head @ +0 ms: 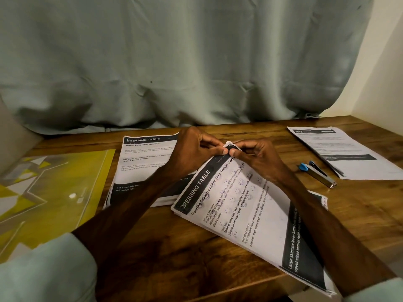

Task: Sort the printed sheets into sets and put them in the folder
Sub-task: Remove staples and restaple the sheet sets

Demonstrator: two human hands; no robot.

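- The left hand [194, 147] and right hand [257, 159] met over the middle of the table. Each pinched between thumb and fingertips the raised far corner of the lotion stack [250, 214], with the thumbs almost touching.
- The lotion stack was several white printed sheets lying slantwise on the table. Its far corner was lifted in the fingers and its near right corner hung past the near table edge.
- Its top sheet had a black header band reading "DRESSING TABLE" and the title "Pouring Skincare Lotion into Travel Bottles". Below were short blocks of text, a black band at the foot, and faint smiley marks scattered over the page.
- Just left of it lay the label stack [144, 162], flat and square to the table. It had the same black header and the title "Bottle Label Replacement". The left forearm crossed its right side, and the lotion stack overlapped its near right corner.
- The far-right stack [344, 149] lay well apart, also white with dark bands; its print was too small to read.
- A stapler [318, 172] with blue ends lay between the lotion stack and the far-right stack, just beside the latter.
- The folder [54, 182], translucent with yellow and grey shapes and a snap button, lay flat at the left.
- All of this rested on a wooden table [174, 247], with a grey-green curtain [174, 62] hanging behind it.
- A pale sleeve [43, 269] showed at the near left.
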